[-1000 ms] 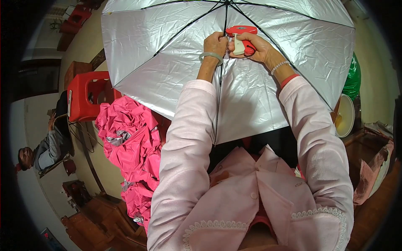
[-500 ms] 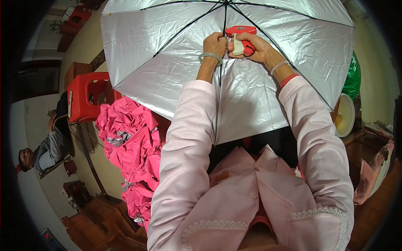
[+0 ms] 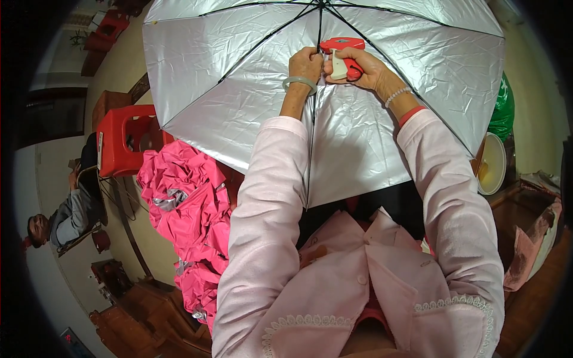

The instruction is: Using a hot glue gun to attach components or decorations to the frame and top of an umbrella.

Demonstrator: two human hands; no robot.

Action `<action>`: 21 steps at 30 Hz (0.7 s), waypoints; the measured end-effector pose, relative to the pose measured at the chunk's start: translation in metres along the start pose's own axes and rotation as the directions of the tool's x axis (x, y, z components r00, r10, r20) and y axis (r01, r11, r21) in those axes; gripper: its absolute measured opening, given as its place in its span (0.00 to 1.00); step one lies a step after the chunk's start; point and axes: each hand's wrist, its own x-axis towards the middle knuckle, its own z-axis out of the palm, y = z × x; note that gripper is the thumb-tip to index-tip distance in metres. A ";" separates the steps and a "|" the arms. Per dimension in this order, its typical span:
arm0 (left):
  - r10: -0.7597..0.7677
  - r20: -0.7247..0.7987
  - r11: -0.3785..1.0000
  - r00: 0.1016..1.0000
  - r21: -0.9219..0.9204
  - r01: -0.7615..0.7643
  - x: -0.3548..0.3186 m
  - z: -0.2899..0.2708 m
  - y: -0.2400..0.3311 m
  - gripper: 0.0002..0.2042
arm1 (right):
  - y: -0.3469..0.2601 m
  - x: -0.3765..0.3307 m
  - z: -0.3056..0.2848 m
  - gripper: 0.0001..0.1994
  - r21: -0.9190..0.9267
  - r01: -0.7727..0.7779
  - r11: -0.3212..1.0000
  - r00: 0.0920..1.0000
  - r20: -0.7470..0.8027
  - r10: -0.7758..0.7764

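Spread before me is an umbrella [image 3: 370, 143], its silver inner side up, with thin black ribs running from the hub at the top edge. My left hand [image 3: 305, 64] is closed at one of the ribs, pinching it and perhaps the cloth there; the fingertips are partly hidden. In my right hand [image 3: 371, 70] is a red tagging gun [image 3: 343, 43] with a white trigger, fingers wrapped round its grip. The gun's front end meets the rib just beyond my left fingers. Whether it touches the cloth I cannot tell.
Crumpled pink cloth with silver patches [image 3: 185, 209] lies at the left, below a red plastic stool [image 3: 128, 140]. On the right are a green bag [image 3: 502, 110], a white tub [image 3: 492, 164] and a wooden box [image 3: 519, 209]. A person [image 3: 74, 206] sits far left.
Almost nothing differs. The umbrella and both hands have shifted very slightly left, with the tagging gun still against the rib.
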 end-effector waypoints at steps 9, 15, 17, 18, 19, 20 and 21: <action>0.006 -0.018 1.000 1.000 -0.001 -0.006 0.001 0.002 -0.003 0.15 | 0.000 0.002 -0.002 0.11 0.003 -0.004 1.000 1.000 0.021 0.004; 0.008 -0.021 1.000 1.000 0.012 -0.008 0.001 0.002 -0.003 0.15 | 0.001 0.004 -0.005 0.14 -0.020 -0.001 1.000 1.000 0.016 0.001; 0.003 -0.018 1.000 1.000 0.005 -0.003 0.001 0.002 -0.002 0.15 | 0.001 0.006 -0.007 0.14 -0.020 0.006 1.000 0.999 0.044 -0.005; 0.006 -0.015 1.000 1.000 0.006 -0.006 0.001 0.002 -0.001 0.15 | 0.001 0.006 -0.008 0.14 -0.020 0.006 1.000 0.999 0.044 -0.005; 0.010 -0.012 1.000 1.000 0.007 -0.010 0.001 0.002 -0.001 0.15 | 0.001 0.006 -0.009 0.12 0.006 -0.001 1.000 0.999 0.032 0.001; 0.009 -0.013 1.000 1.000 0.008 -0.009 0.001 0.002 -0.001 0.15 | 0.001 0.007 -0.007 0.11 0.031 -0.009 0.999 1.000 0.022 0.008; 0.014 -0.014 1.000 1.000 0.015 -0.014 0.001 0.001 -0.002 0.15 | 0.001 0.006 -0.006 0.11 0.031 -0.010 0.999 1.000 0.024 0.009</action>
